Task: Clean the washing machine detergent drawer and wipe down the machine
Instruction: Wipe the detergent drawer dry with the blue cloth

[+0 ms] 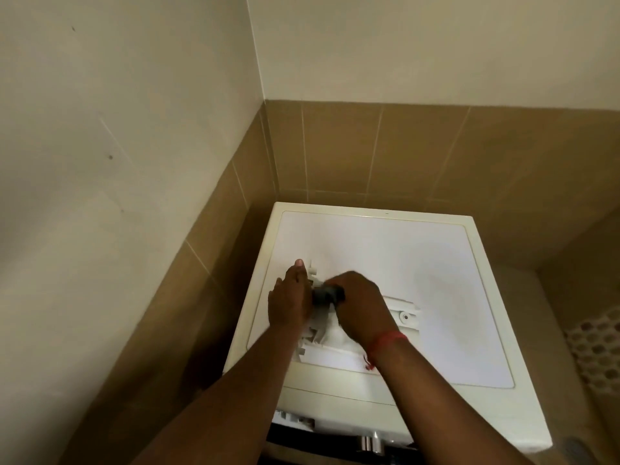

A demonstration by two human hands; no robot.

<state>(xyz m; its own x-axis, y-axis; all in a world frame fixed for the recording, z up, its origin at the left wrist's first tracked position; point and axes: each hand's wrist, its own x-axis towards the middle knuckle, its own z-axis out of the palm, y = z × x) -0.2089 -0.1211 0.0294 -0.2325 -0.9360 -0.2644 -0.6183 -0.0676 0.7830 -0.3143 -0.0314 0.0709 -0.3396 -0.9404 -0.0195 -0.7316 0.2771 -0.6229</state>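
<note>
White plastic drawer scrubbed on top of the washer

White and ribbed, the detergent drawer [339,330] lies on the washing machine [419,273] lid, directly under both hands. The left hand [290,302] braces its left edge with fingers mostly straight; the right hand [357,308] is curled round a dark object, possibly a brush or cloth [327,294], blurred, just between the two hands. Pressing hard could skid the loose drawer across the smooth lid toward the near edge below the wrists, or snap a thin clip. Beyond the fingertips rise tan wall tiles [369,152], then pale painted wall; a perforated white basket [597,354] sits off to the right of the right forearm
</note>
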